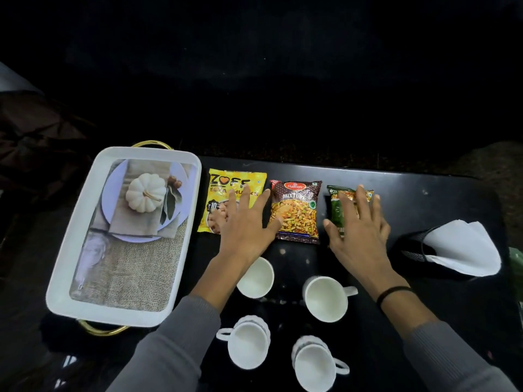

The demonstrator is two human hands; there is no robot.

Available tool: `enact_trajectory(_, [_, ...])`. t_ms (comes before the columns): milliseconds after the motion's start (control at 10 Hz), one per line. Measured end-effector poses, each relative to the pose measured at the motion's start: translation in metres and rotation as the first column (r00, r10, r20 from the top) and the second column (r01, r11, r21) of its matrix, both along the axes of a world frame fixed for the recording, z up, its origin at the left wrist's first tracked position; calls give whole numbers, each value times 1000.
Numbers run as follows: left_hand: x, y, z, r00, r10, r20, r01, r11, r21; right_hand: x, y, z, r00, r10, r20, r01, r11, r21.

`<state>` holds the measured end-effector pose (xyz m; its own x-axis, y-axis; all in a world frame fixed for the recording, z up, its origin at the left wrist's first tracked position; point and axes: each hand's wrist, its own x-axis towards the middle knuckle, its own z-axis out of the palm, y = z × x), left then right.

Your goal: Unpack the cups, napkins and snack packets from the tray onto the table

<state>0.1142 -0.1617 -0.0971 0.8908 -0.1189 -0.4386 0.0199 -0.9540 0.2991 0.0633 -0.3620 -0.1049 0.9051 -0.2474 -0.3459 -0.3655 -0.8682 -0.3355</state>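
Observation:
The white tray [70,239] with gold handles stands at the left of the black table, with nothing in it but its printed picture. Three snack packets lie in a row to its right: a yellow packet [219,188], a brown mixture packet [295,210] and a green packet [335,206]. My left hand [244,222] rests flat, fingers straight, on the yellow packet. My right hand [358,224] lies with spread fingers over the green packet. Several white cups [256,278] [325,299] [247,343] [314,363] stand upright in front. White napkins [464,250] sit in a black mesh holder at the right.
The black mesh holder [410,250] stands close to the table's right edge. The black table [424,193] ends just behind the packets, with darkness beyond. Dark cloth lies off the table at the far left. The cups crowd the front middle between my forearms.

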Motion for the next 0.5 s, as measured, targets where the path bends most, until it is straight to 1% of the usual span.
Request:
enact_trajectory(200, [-16,4,24,987,12,162,15,985,-169,-10,24,26,986,71,150,-66,997,-38])
enact_trajectory(300, [-33,9,42,977,-28,213,77,971,-225,-25,40,42,964,103,244,-101,995,-20])
enact_trajectory(400, [-56,22,65,963,-76,258,146,953,-264,-48,63,62,940,173,295,-171,985,-32])
enact_trajectory(500, [-73,41,85,963,-77,258,151,948,-281,-70,88,82,940,167,299,-165,986,-32])
